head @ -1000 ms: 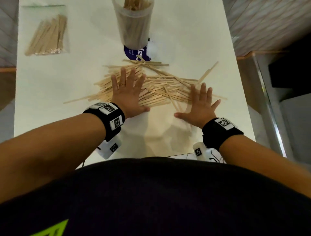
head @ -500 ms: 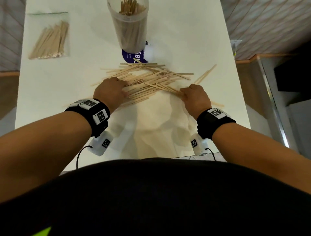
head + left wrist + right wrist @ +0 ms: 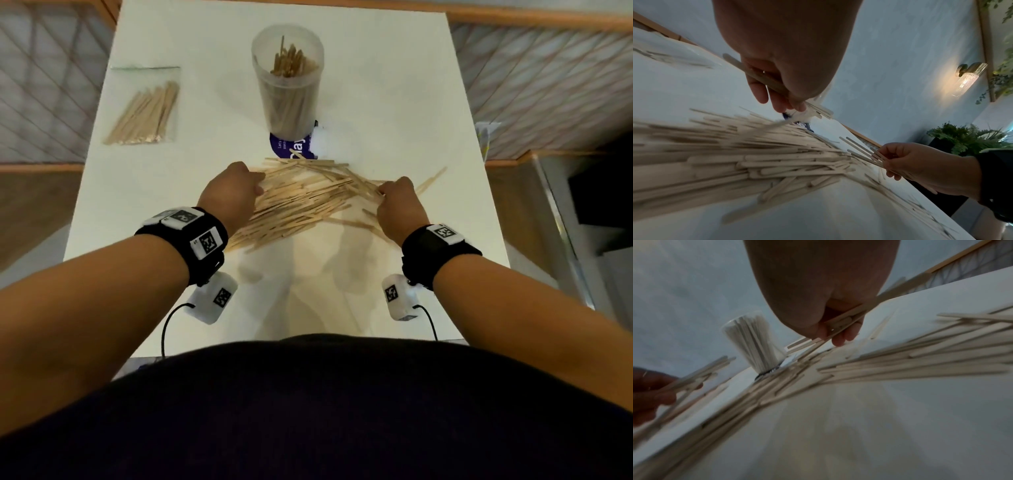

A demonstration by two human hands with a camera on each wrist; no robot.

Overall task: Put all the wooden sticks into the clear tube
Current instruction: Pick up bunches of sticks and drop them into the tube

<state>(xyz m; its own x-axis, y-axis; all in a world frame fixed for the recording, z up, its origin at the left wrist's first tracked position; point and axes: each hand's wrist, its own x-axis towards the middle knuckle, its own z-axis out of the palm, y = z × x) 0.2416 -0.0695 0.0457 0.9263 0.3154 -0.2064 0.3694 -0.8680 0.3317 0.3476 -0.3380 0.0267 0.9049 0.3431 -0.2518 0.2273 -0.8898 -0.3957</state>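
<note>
A heap of flat wooden sticks (image 3: 305,198) lies across the middle of the white table (image 3: 394,85). Behind it stands the clear tube (image 3: 289,82), upright and partly filled with sticks (image 3: 289,60). My left hand (image 3: 233,193) grips a bunch of sticks (image 3: 760,76) at the heap's left end, its fingers (image 3: 777,100) curled round them. My right hand (image 3: 399,202) grips a few sticks (image 3: 842,321) at the heap's right end. The tube (image 3: 752,344) shows beyond the right hand in the right wrist view.
A clear bag of more sticks (image 3: 144,113) lies at the table's far left. A purple label (image 3: 291,147) lies flat at the tube's foot. A stray stick (image 3: 433,178) lies right of my right hand. The table's right edge is near.
Both hands went from lying flat on the heap to curled fists. They have closed on sticks and lifted slightly at each end of the heap, which is now bunched closer together.
</note>
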